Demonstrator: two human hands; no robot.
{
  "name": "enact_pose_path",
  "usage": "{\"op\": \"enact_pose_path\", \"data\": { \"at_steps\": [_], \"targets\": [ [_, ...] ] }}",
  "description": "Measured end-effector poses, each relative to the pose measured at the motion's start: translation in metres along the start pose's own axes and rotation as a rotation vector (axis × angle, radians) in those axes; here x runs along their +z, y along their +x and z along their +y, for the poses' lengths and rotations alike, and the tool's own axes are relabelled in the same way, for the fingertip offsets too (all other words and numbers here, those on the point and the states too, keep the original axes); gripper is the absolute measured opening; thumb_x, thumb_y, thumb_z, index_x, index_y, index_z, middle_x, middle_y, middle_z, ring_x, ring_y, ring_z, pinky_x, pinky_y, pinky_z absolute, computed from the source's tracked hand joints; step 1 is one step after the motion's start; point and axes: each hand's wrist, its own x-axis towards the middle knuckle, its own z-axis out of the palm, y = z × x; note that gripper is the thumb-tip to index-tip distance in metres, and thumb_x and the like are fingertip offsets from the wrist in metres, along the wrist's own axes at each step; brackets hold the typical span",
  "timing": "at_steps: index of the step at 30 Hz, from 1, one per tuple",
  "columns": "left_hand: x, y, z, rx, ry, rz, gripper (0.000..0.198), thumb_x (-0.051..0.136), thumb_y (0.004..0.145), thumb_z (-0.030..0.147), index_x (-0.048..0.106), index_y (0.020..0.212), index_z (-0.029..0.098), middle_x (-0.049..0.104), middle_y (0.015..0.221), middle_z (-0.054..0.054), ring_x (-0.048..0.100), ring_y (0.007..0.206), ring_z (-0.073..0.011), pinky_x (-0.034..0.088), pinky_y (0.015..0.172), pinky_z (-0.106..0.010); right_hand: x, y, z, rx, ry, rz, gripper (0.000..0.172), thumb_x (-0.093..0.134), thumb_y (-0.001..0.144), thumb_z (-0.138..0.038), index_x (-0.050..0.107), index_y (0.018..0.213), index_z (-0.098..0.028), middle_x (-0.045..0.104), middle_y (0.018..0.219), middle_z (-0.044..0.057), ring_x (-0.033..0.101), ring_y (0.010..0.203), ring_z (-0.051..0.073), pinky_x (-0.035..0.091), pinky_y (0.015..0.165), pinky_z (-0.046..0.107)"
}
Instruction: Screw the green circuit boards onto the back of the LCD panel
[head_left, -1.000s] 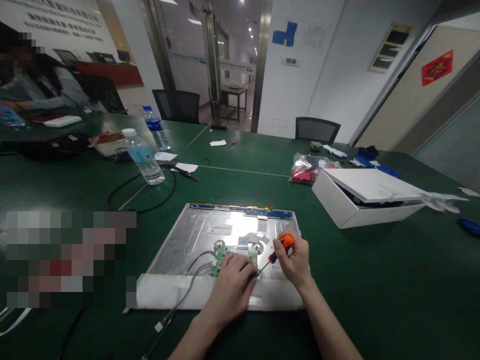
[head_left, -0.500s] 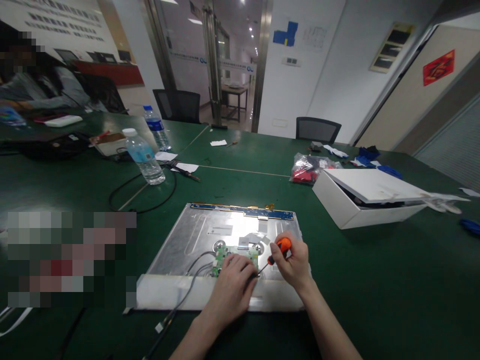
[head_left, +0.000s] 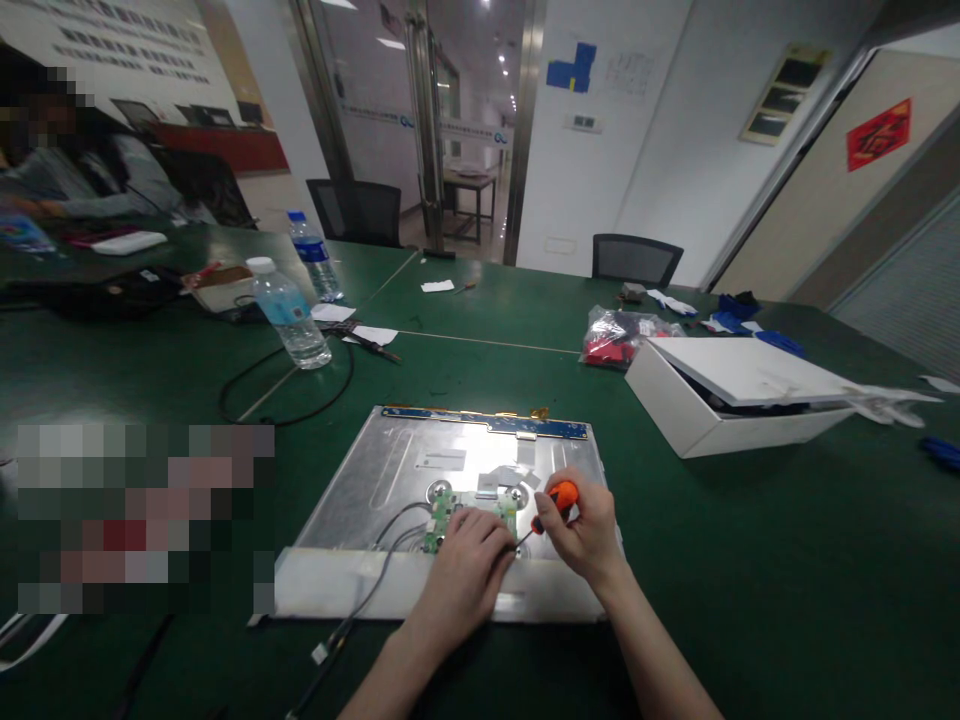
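Observation:
A flat metal panel lies on the green table, with a blue circuit strip along its far edge. On the panel sits a green circuit board, with dark cables running from its left side. My left hand rests on the board, its fingers bent close together; whatever is under the fingertips is hidden. In my right hand is an orange and black screwdriver, tilted, its thin shaft reaching the board's lower right corner beside my left fingertips.
An open white box stands at the right, near a plastic bag with red items. Two water bottles and a looped black cable are at the left. A person sits at the far left.
The screwdriver handle and my right hand have shifted slightly to the left and tilted a little. My left hand has stayed on the board.

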Motion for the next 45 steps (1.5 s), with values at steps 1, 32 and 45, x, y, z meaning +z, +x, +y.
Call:
{"op": "enact_pose_path", "data": {
  "at_steps": [1,32,45],
  "targets": [
    [0.000,0.000,0.000,0.001,0.003,-0.001,0.013,0.050,0.083,0.010,0.058,0.083,0.020,0.062,0.087,-0.003,0.054,0.086,-0.0211,0.039,0.086,-0.041,0.000,0.000,-0.001,-0.010,-0.007,0.000,0.022,0.052,0.086,-0.031,0.049,0.068,-0.020,0.046,0.051,-0.006,0.043,0.041,0.008,0.034,0.044,0.019],
    [0.002,-0.001,-0.001,0.004,-0.021,0.014,0.014,0.050,0.083,0.009,0.059,0.088,0.019,0.063,0.089,-0.004,0.056,0.087,-0.0213,0.041,0.085,-0.040,0.010,-0.012,0.001,-0.191,-0.044,-0.029,0.039,0.057,0.083,-0.021,0.045,0.120,-0.022,0.063,0.075,0.000,0.056,0.053,0.011,0.049,0.053,0.022],
    [0.002,-0.001,-0.001,0.006,-0.011,0.010,0.015,0.048,0.083,0.009,0.057,0.087,0.020,0.062,0.088,-0.004,0.056,0.087,-0.0213,0.041,0.086,-0.040,0.008,-0.010,-0.006,-0.182,-0.012,-0.012,0.048,0.052,0.081,-0.018,0.043,0.128,-0.020,0.060,0.068,-0.002,0.053,0.049,0.011,0.046,0.049,0.022]
  ]
}}
